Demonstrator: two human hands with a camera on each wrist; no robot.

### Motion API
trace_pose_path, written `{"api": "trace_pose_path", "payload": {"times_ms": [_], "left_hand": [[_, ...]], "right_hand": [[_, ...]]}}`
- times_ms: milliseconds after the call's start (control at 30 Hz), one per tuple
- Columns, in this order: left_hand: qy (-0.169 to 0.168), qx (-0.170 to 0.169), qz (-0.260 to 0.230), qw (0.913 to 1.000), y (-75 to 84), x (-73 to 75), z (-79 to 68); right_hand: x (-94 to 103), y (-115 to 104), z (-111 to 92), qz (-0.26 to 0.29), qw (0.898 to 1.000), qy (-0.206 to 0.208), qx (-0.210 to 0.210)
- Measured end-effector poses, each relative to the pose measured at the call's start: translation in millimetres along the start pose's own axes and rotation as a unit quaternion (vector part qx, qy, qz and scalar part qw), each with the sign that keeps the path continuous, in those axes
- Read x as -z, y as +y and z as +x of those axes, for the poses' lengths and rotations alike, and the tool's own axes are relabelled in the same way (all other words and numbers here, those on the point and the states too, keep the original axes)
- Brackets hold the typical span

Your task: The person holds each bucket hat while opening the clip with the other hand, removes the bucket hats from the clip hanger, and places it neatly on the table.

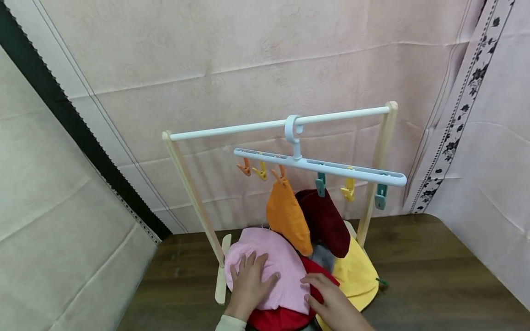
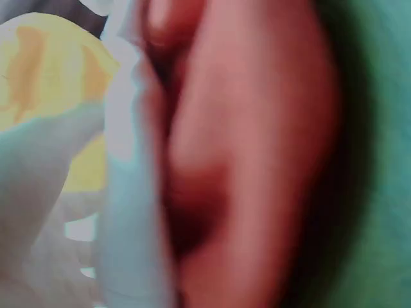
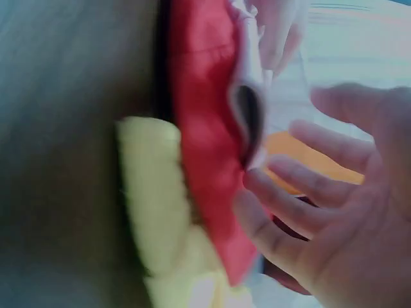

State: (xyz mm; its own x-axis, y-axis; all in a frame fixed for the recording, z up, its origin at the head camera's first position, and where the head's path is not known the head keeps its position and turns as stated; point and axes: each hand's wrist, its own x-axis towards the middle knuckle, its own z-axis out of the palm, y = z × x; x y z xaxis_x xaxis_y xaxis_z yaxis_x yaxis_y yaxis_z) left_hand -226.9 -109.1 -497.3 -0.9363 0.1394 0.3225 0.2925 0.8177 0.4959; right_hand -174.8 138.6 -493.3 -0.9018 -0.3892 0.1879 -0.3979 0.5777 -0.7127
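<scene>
Rounded pink cloth (image 1: 285, 262), creased; L hand (image 1: 250, 285) atop, R hand (image 1: 331, 296) nr edge, fingers spread; tapered orange cloth (image 1: 287, 216) hangs at its 1 o'clock.

- My left fingers (image 1: 250, 262), spread on pink cloth (image 1: 287, 264).
- My right fingers (image 1: 319, 278), at its edge.
- Orange cloth (image 1: 287, 216) and maroon cloth (image 1: 325, 223), clipped to pale-blue hanger (image 1: 339, 169).
- Hanger hooked over white bar (image 1: 232, 129).
- Yellow cloth (image 1: 357, 273), on worktop (image 1: 418, 262).

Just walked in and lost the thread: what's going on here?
A person's left hand rests on pink cloth lying partly over red cloth. Their right hand is near the pink cloth's edge. Above, orange cloth and dark red cloth are clipped to a light-blue hanger on a white bar.
</scene>
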Motion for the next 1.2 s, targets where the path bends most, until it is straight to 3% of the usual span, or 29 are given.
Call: {"api": "trace_pose_path", "payload": {"times_ms": [100, 167, 233, 333, 467, 633, 800, 900, 1000, 1100, 1200], "left_hand": [[0.052, -0.019, -0.056, 0.9969, 8.4, 11.2, 4.3], [0.07, -0.021, -0.095, 0.9928, 15.3, 19.2, 7.4], [0.084, -0.024, -0.131, 0.9875, 24.5, 28.3, 10.3], [0.114, -0.05, -0.162, 0.9789, 43.2, 42.7, 14.9], [0.15, -0.108, -0.186, 0.965, 72.3, 63.0, 22.7], [0.175, -0.169, -0.183, 0.9526, 109.0, 87.4, 36.2], [0.203, -0.191, -0.154, 0.9479, 134.4, 104.1, 60.9], [0.216, -0.172, -0.125, 0.953, 141.1, 109.6, 80.5], [0.204, -0.119, -0.108, 0.9656, 143.8, 109.0, 99.0], [0.167, -0.063, -0.134, 0.9749, 143.8, 103.8, 113.3], [0.136, -0.031, -0.181, 0.9734, 142.4, 98.3, 122.6]], "right_hand": [[12.8, -15, -3, 0.002, 0.997, 0.083, 0.002], [22.6, -26, -5, -0.005, 0.988, 0.152, 0.009], [38.4, -46, -8, -0.021, 0.976, 0.216, 0.013], [57.8, -57, -9, -0.051, 0.952, 0.298, 0.043], [82.1, -60, -5, -0.06, 0.93, 0.358, 0.063], [106.7, -63, 1, -0.026, 0.923, 0.383, 0.03], [124.4, -69, 1, 0.065, 0.912, 0.405, -0.009], [129.4, -74, 4, 0.082, 0.919, 0.385, -0.018], [129.0, -76, 11, 0.095, 0.931, 0.351, -0.029], [124.7, -74, 20, 0.121, 0.937, 0.325, -0.042], [117.9, -72, 30, 0.132, 0.943, 0.301, -0.055]]}}
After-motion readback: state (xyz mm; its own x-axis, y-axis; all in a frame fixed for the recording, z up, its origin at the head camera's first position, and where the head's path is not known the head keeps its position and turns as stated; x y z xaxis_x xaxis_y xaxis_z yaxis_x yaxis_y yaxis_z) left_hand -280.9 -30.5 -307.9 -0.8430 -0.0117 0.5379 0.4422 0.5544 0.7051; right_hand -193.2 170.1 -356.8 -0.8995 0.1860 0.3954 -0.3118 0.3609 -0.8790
